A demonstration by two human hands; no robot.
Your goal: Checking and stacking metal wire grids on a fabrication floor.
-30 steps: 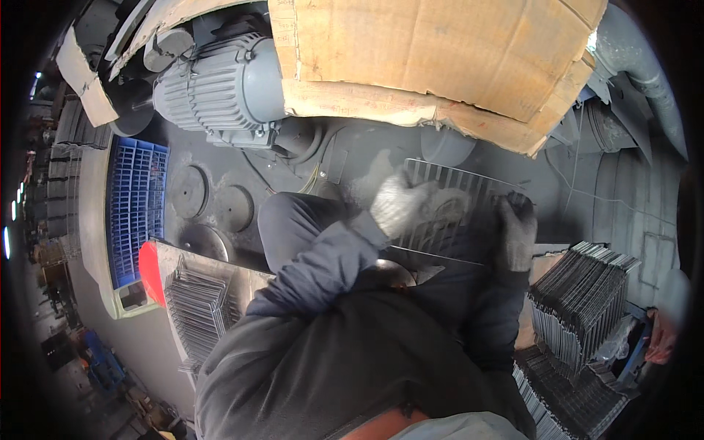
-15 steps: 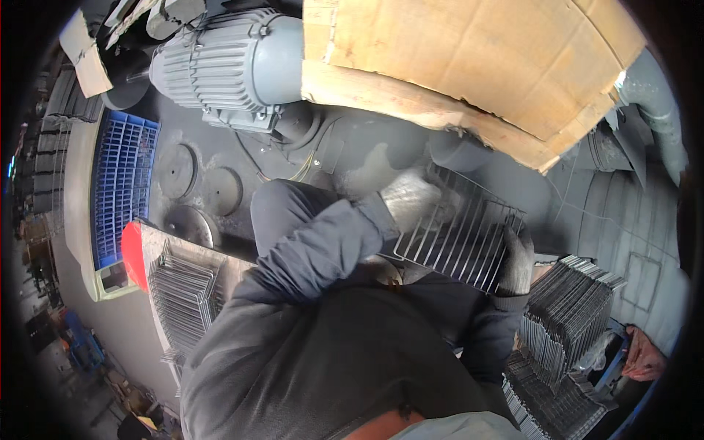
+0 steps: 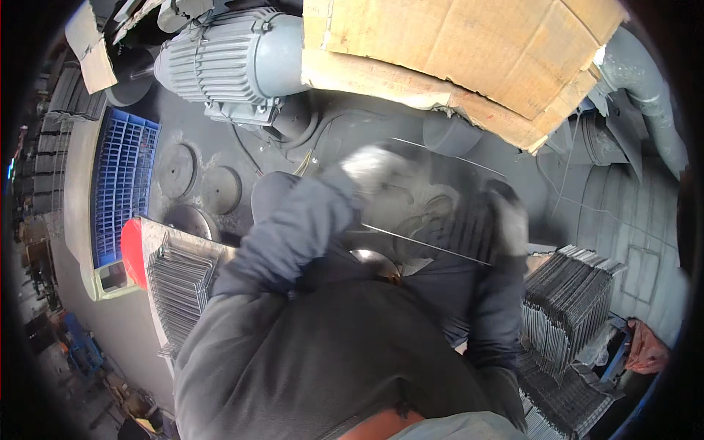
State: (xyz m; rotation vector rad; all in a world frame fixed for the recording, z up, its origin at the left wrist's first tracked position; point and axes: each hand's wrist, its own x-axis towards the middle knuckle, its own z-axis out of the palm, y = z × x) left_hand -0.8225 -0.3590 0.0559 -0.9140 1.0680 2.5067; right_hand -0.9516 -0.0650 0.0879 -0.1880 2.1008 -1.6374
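Note:
Between my two gloved hands is a wire rack [image 3: 440, 248], held over my lap. Its two long outer wires show sharply, while the cross bars are smeared by motion. My right hand [image 3: 508, 224] is closed round the rack's right end. My left hand [image 3: 378, 174] is at the rack's left end, too blurred to make out its fingers or whether it grips the wire. Close beyond the rack is a dark grey cylinder [image 3: 451, 136], partly under the cardboard.
Stacked wire racks [image 3: 568, 308] stand at my right, and more racks [image 3: 180, 293] lie on a board at my left. A grey motor [image 3: 220, 62] and a cardboard sheet [image 3: 455, 44] are ahead. A blue plastic crate [image 3: 125, 187] stands far left; round metal discs [image 3: 178, 169] lie nearby.
The rack has shifted left and slightly up, and its bars have blurred. My left hand has moved left and up; my right hand has moved slightly up.

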